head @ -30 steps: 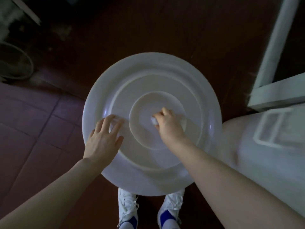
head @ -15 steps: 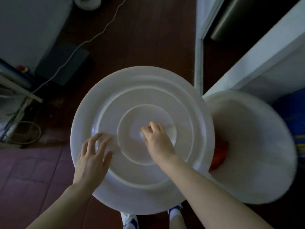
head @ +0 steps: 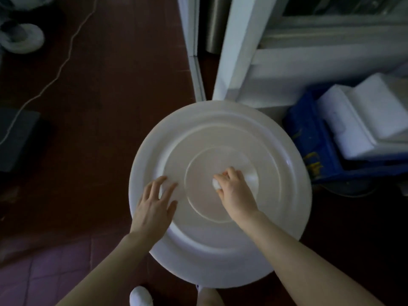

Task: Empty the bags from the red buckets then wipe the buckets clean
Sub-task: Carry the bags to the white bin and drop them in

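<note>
A large round white lid with raised concentric rings fills the middle of the head view. My right hand grips the small white knob at the lid's centre, fingers curled round it. My left hand lies flat on the lid's left side with fingers spread and straight. The lid hides whatever is beneath it; no red bucket shows.
A white door frame and white cabinet stand behind the lid. A blue crate holding white foam boxes sits to the right. A white cable runs across the dark red floor at left. My white shoe shows below.
The lid, carried by both hands, has shifted right in view as I turned. The second white lid and red bucket seen half a second ago are gone; the blue crate has appeared.
</note>
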Available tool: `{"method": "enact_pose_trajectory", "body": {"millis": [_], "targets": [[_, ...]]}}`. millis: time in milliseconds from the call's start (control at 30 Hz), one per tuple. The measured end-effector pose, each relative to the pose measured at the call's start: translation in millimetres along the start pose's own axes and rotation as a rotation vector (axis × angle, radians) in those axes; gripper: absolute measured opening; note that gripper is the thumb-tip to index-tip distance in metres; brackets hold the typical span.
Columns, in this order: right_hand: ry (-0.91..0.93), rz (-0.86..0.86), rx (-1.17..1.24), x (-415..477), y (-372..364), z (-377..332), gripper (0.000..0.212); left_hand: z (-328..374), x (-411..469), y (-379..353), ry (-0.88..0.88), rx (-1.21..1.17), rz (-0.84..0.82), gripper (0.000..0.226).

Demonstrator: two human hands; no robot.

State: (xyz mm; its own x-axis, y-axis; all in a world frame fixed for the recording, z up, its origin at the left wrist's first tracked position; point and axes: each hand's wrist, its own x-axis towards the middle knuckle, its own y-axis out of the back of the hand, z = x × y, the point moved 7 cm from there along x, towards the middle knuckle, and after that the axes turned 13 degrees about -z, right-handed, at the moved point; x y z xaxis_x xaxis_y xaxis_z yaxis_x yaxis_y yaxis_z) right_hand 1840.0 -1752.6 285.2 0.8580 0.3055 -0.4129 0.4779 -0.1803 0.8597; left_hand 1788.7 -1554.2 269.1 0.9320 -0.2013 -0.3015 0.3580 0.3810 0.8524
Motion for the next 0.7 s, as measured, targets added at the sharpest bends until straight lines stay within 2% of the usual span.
{"method": "enact_pose_trajectory", "body": {"millis": [167, 300, 467, 700], "targets": [[-0.122, -0.042, 0.025, 3.1, -9.6, 89.5, 0.025, 50.9, 62.2, -48.1, -0.048, 0.053, -0.168, 0.053], [-0.185, -0.06, 0.081, 16.3, -25.3, 133.6, 0.026, 67.4, 98.8, -80.6, -0.073, 0.13, -0.273, 0.056], [-0.193, -0.066, 0.141, 45.0, -45.0, 155.0, 0.028, 60.9, 126.5, -105.0, -0.049, 0.188, -0.345, 0.057], [-0.166, -0.107, 0.148, 71.0, -67.0, 150.9, 0.031, 37.5, 133.8, -114.4, -0.008, 0.25, -0.393, 0.058]]}}
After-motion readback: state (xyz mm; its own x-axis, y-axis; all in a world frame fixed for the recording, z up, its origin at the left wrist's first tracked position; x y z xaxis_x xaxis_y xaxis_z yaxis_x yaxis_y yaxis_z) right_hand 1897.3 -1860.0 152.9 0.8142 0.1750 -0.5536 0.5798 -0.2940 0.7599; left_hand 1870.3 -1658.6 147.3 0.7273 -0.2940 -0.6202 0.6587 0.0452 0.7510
